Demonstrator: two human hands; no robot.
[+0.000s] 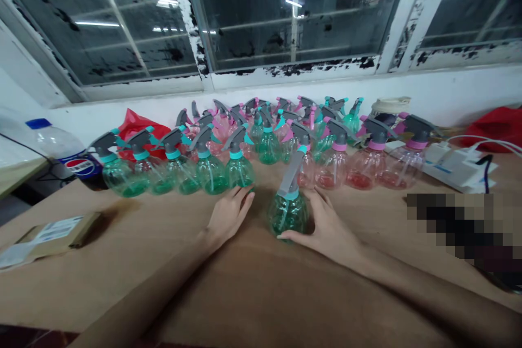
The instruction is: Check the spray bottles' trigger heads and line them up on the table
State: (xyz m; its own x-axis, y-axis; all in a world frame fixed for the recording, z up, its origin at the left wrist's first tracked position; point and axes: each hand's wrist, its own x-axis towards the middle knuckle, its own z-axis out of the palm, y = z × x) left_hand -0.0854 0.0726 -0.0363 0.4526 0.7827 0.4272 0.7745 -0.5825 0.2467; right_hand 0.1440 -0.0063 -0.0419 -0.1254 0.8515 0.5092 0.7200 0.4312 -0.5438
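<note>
A green spray bottle (287,211) with a grey trigger head stands upright on the brown table (163,261), in front of the rows. My right hand (326,225) curls round its right side, thumb under its base. My left hand (229,215) lies flat on the table just left of it, fingers stretched out toward a green bottle (240,169) in the front row, holding nothing.
Several green spray bottles (179,171) and pink spray bottles (359,166) stand in rows below the window. A Pepsi bottle (69,155) and a flat package (49,235) lie at left. A white power strip (457,168) with cables and a red bag (499,126) are at right.
</note>
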